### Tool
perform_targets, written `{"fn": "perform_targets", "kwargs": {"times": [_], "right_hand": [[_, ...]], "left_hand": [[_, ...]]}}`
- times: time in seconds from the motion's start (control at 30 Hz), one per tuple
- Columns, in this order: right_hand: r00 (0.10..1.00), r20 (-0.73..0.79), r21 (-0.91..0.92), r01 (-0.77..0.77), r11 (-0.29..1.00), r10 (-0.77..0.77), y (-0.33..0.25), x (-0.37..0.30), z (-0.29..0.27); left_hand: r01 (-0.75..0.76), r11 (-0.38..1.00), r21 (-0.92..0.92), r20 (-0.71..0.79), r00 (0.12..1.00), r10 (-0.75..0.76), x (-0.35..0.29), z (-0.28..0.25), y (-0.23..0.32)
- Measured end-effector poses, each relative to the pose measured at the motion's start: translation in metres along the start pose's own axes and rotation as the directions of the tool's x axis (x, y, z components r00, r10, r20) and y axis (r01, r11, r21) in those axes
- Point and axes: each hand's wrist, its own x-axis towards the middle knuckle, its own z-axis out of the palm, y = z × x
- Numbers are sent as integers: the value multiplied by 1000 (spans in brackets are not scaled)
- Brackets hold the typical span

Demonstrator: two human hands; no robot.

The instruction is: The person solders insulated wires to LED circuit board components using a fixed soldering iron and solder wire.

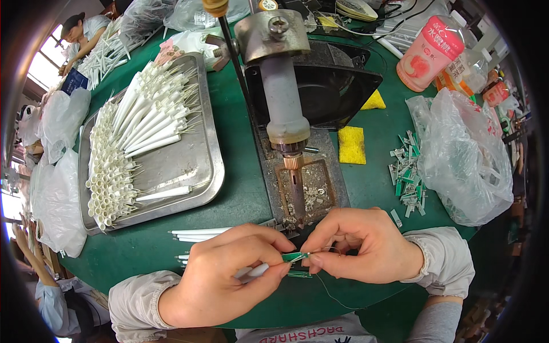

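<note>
Fingers closed, my left hand (214, 274) holds a small green circuit board (293, 256) by its left end. A white tube (255, 272) lies between the same fingers. My right hand (366, 248) pinches the board's right end, where thin wire ends show. A fine wire (329, 292) trails below the fingers and curves right over the green table. Just above both hands, the tip of an upright soldering iron (294, 177) points down from its stand, apart from the board. Several white tubes (197, 234) lie beside my left hand, partly hidden by it.
A metal tray (177, 166) with many white wired tubes stands left. Small green boards (409, 174) lie right, beside a clear plastic bag (466, 160). Yellow sponges (351, 145) and a pink-labelled bottle (429, 54) are behind. Another person (86, 34) works at far left.
</note>
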Motion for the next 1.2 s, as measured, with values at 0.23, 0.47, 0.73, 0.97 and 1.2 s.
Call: {"fn": "perform_targets", "kwargs": {"times": [0.23, 0.47, 0.73, 0.97, 1.2], "right_hand": [[997, -48, 72, 63, 995, -59, 10, -1, 2], [997, 5, 66, 73, 995, -73, 5, 2, -5], [971, 69, 98, -233, 967, 227, -16, 7, -24], [951, -269, -116, 126, 985, -154, -7, 2, 7], [867, -317, -306, 292, 906, -386, 9, 7, 9]], "left_hand": [[206, 944, -256, 108, 977, -184, -1, -2, -3], [164, 947, -275, 84, 986, -146, 2, -1, -6], [187, 935, -301, -40, 977, -208, 12, 1, -5], [142, 939, -313, -61, 984, -169, 16, 2, -6], [128, 938, -322, -75, 984, -160, 16, 2, -4]]}}
